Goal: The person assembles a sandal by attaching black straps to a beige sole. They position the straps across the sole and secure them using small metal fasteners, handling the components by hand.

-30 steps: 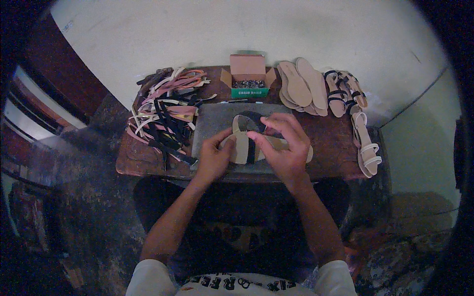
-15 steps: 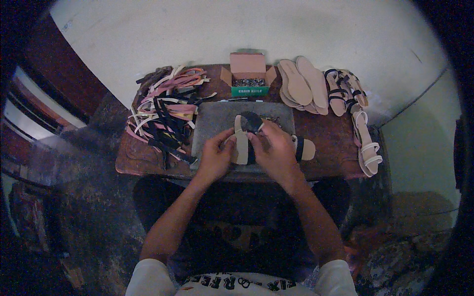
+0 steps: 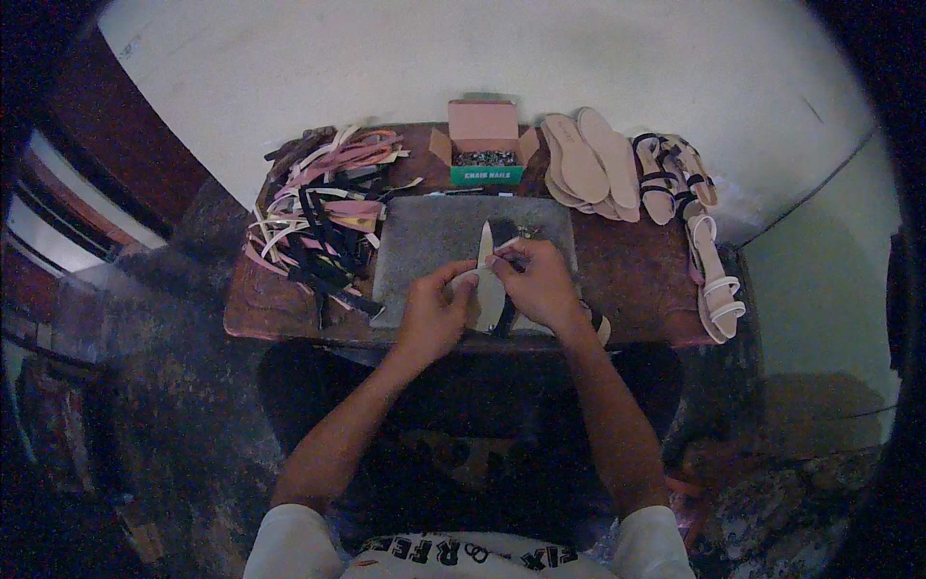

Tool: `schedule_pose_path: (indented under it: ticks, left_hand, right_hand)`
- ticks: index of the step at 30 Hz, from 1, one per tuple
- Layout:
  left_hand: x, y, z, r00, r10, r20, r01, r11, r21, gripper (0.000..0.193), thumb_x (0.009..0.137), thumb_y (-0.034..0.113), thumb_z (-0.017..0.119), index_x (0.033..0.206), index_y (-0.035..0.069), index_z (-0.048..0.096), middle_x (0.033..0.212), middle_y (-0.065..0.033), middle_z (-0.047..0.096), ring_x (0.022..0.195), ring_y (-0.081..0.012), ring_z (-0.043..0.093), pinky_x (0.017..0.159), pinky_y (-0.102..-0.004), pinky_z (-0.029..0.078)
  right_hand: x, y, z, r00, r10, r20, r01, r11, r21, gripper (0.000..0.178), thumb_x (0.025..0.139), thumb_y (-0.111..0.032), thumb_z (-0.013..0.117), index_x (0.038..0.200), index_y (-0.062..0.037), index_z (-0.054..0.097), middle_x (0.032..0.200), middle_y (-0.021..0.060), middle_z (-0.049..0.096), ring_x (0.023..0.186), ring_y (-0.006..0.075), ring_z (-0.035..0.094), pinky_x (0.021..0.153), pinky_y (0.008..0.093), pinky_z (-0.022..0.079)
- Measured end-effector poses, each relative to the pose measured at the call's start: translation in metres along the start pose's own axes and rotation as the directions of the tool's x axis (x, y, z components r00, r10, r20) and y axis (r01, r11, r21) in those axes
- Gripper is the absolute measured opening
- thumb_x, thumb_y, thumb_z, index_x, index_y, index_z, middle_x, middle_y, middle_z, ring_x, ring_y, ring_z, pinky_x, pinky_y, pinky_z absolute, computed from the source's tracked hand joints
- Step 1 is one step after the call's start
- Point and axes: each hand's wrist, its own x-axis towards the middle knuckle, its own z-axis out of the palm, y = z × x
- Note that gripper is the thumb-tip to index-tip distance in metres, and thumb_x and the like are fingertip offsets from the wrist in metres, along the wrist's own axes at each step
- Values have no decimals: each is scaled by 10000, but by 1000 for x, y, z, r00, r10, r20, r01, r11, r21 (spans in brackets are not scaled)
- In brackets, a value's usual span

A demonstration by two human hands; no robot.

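Both hands are closed around a beige sandal sole (image 3: 489,297) with a dark strap, tilted so its far end shows narrow. My left hand (image 3: 434,307) pinches its left edge between thumb and fingers. On the other side, my right hand (image 3: 540,282) grips near the strap, its thumb on the sole. Beneath lies a grey slab (image 3: 417,241) on the wooden table. Past my right wrist shows part of another sandal (image 3: 599,323), mostly hidden. A dark piece (image 3: 502,229) and small dark bits lie on the slab just beyond my right fingers.
Pink, white and black straps (image 3: 323,217) lie heaped at left. An open green box (image 3: 486,174) of small metal nails stands at the back. Stacked beige soles (image 3: 577,159), black-strapped sandals (image 3: 658,183) and a white-strapped sandal (image 3: 719,289) lie at right, along the table (image 3: 632,265).
The sole has been turned in my hands, from showing its broad face to a tilted, narrower view. My right hand has shifted slightly left and covers more of the other sandal.
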Motion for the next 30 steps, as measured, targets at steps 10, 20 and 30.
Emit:
schedule_pose_path:
  ticks: [10, 20, 30]
  left_hand:
    - [-1, -3, 3, 997, 18, -73, -20, 999, -28, 215, 936, 188, 624, 1064, 16, 642, 938, -67, 673, 837, -136, 624, 724, -303, 532]
    - [0, 9, -5, 994, -105, 31, 108, 988, -107, 242, 900, 148, 659, 1098, 10, 640, 991, -94, 683, 882, -157, 636, 779, -315, 532]
    - [0, 12, -6, 988, -150, 49, 153, 985, -78, 253, 896, 119, 651, 1118, -2, 643, 975, -100, 686, 832, -157, 648, 735, -310, 544]
  right_hand:
    - [-2, -8, -4, 999, 50, 14, -51, 998, 23, 198, 842, -135, 679, 958, 25, 691, 878, 139, 710, 809, 176, 670, 747, 313, 511]
    - [-1, -4, -8, 999, 16, 34, -16, 1000, -17, 191, 843, -137, 665, 939, 26, 694, 864, 131, 707, 811, 169, 663, 750, 319, 510]
    - [1, -2, -19, 996, -52, 72, 52, 999, -4, 183, 871, -125, 629, 968, 14, 697, 860, 128, 709, 761, 158, 642, 732, 329, 505]
